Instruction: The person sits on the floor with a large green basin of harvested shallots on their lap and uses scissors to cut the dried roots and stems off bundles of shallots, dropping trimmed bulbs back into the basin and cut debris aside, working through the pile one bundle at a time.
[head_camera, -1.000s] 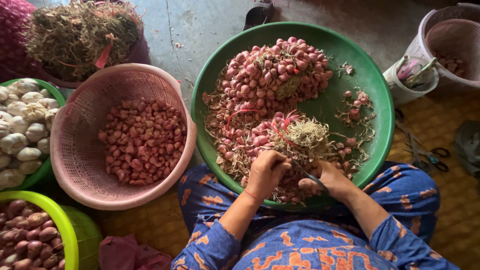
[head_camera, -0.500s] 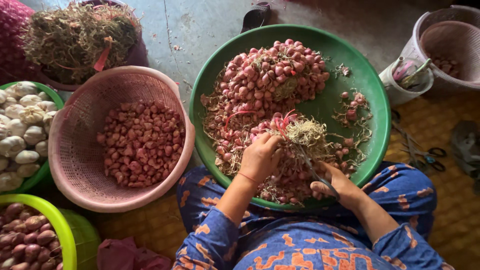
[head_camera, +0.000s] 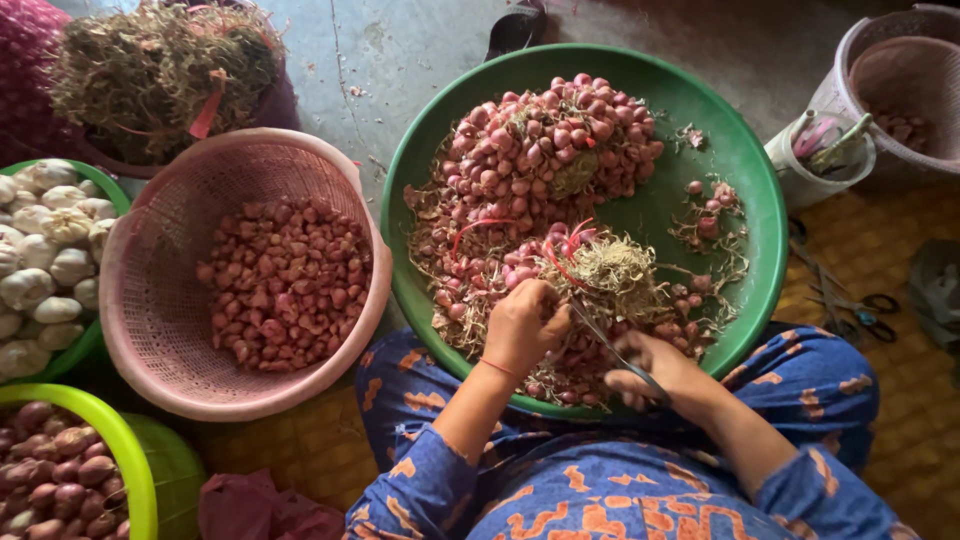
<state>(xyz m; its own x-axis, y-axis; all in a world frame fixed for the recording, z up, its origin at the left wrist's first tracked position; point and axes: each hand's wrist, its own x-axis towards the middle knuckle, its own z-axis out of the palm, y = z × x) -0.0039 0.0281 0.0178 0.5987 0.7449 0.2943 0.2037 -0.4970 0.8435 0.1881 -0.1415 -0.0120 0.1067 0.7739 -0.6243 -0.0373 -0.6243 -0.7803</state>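
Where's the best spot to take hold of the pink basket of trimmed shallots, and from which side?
Grip the pink basket by its thick rolled rim, coming from the near right edge next to the left hand. The rim is bare and stands proud there. The far left edge crowds the bowl of garlic, leaving little room for fingers.

Pink basket (head_camera: 150, 250) of peeled shallots seen beside a garlic bowl (head_camera: 100, 335). Root heap (head_camera: 160, 65) noted at top left; spare scissors (head_camera: 850, 300) laid on the mat.
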